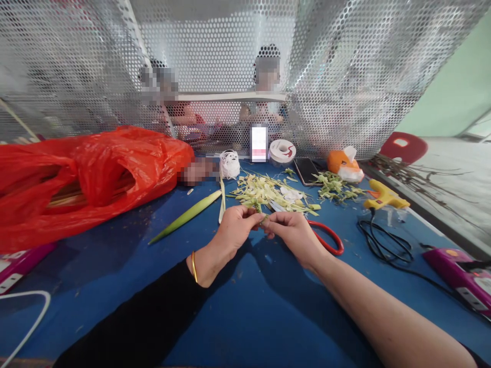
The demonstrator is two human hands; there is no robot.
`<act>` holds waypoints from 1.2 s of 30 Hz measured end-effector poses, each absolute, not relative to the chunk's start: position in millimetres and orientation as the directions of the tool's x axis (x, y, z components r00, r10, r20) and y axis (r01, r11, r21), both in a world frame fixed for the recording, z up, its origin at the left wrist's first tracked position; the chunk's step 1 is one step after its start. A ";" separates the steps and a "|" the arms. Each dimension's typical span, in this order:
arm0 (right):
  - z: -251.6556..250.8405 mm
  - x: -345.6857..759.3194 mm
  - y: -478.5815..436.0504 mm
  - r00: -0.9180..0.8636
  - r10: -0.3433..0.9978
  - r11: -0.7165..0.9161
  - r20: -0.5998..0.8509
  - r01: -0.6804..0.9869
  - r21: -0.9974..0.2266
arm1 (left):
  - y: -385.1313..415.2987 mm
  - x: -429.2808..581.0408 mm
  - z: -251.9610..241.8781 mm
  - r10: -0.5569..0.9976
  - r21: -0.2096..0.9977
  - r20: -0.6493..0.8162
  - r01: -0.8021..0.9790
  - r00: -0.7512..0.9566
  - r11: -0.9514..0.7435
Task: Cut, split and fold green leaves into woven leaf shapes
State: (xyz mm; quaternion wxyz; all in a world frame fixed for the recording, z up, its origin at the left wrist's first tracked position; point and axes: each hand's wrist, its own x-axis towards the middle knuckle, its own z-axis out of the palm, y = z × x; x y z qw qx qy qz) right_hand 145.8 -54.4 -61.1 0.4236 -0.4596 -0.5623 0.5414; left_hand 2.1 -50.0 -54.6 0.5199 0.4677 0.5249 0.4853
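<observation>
My left hand (238,225) and my right hand (289,230) meet over the middle of the blue table, thumbs and fingers pinched together. Between them is a small green piece of plant leaf (258,206), mostly covered by my fingers, so its exact shape is hidden. Scissors with red handles (333,240) lie partly under my right hand, their blades pointing into a heap of pale green leaf scraps (261,189). Left of my left hand rest a long, pointed green leaf (190,215) and a narrow pale strip (222,199).
A red plastic bag (130,158) covers the left. Along the back stand white string (229,164), a lit phone screen (259,143) and a ribbon spool (282,152). To the right are green knotted pieces (337,188), a yellow glue gun (385,197) with its cord and a purple power strip (460,276).
</observation>
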 end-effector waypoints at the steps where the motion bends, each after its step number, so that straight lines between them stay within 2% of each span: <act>1: -61.4 145.4 -54.8 -0.227 0.973 -0.023 -0.028 0.026 -0.999 | -50.3 2.5 -55.2 0.996 0.996 -0.083 -0.013 -0.024 0.083; 5: -62.6 143.1 -55.2 -0.243 0.968 -0.066 -0.057 -0.030 -0.997 | -50.4 3.1 -56.7 0.995 0.994 -0.087 -0.076 -0.051 0.083; 10: -61.6 143.0 -54.9 -0.277 0.961 0.015 -0.010 0.089 -0.996 | -48.4 1.4 -55.8 0.993 0.987 -0.109 -0.120 -0.044 0.103; 15: -61.6 148.1 -51.5 -0.145 0.985 0.119 0.093 0.182 -0.976 | -48.8 0.8 -53.6 0.992 0.988 -0.118 -0.107 -0.039 0.113; 23: -64.4 145.2 -50.9 -0.135 0.989 0.072 0.066 0.036 -0.997 | -50.1 1.0 -52.9 0.980 0.966 -0.197 -0.171 -0.007 0.193; 30: -65.2 147.0 -49.6 -0.182 0.983 -0.044 -0.029 -0.080 -0.996 | -49.7 1.0 -55.1 0.955 0.929 -0.292 -0.223 0.047 0.295; 36: -62.8 150.0 -47.8 -0.119 0.993 0.003 0.006 -0.029 -1.000 | -49.2 -1.2 -50.7 0.991 0.990 -0.130 -0.047 0.004 0.130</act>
